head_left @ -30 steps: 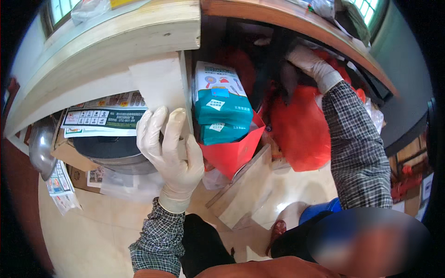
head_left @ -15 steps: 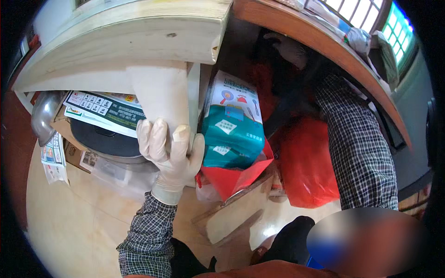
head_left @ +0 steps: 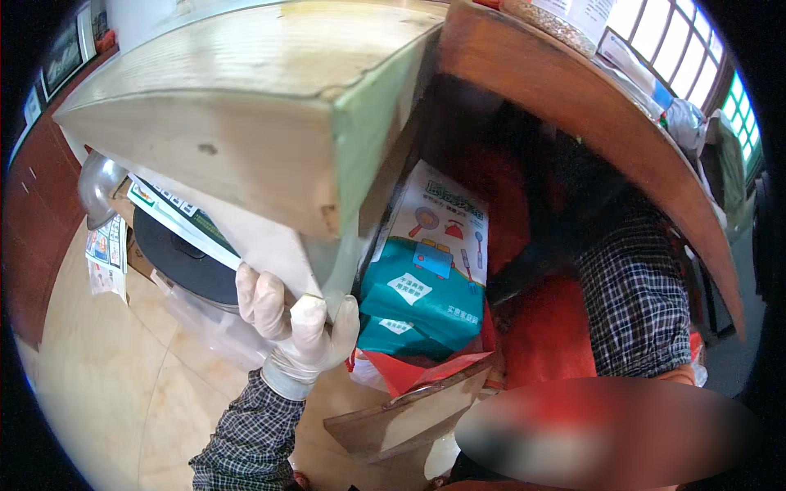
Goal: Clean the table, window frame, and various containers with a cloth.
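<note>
My left hand [head_left: 303, 331], in a white glove, has its fingers wrapped round the lower part of a pale table leg [head_left: 323, 254]. The leg belongs to a cream wooden table [head_left: 205, 155] whose corner juts toward me. My right arm in a checked sleeve [head_left: 634, 295] reaches under the brown desk [head_left: 589, 98]. Deep shadow hides the right hand and its fingers. Between the two arms, a teal and white packet [head_left: 426, 274] printed with kitchen utensils sits in a red bag [head_left: 430, 372], close beside the leg.
Left of the leg are a round black lid [head_left: 176, 254], printed sheets [head_left: 184, 213] and a steel bowl [head_left: 101, 190]. A wooden board [head_left: 401, 421] lies on the tiled floor near the red bag. Larger red cloth or plastic [head_left: 548, 335] hangs below the desk.
The view has shifted, with the table corner looming larger and the packet lower. My left hand stays on the table leg. My right hand, dimly seen before, is lost in shadow.
</note>
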Available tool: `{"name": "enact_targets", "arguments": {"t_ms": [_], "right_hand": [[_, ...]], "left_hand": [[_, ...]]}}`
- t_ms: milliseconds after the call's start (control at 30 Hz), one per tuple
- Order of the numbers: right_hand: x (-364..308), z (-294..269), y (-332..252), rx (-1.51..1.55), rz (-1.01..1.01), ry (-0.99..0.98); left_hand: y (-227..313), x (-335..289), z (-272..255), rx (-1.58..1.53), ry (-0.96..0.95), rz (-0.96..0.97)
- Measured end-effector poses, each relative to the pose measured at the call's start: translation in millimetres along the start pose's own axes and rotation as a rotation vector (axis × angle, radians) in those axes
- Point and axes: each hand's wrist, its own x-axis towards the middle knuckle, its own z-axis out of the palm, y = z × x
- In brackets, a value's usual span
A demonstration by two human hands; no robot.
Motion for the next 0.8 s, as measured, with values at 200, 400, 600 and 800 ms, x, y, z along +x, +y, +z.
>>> {"name": "enact_targets", "arguments": {"t_ms": [200,400,600,800], "right_hand": [[102,-16,22,-0.104,0.082,-0.105],[88,-18,-21,-0.217,0.126,-0.193],[66,-35,-26,-0.354,0.217,-0.287],[32,-44,-26,-0.278,-0.054,-0.349]], "left_hand": [[11,-4,8,-0.052,0.002,-0.097],[2,-7,12,-0.132,0.095,-0.070],[1,1,12,-0.103,0.113,0.036],[0,3,11,-0.147,0.123,0.024]]}}
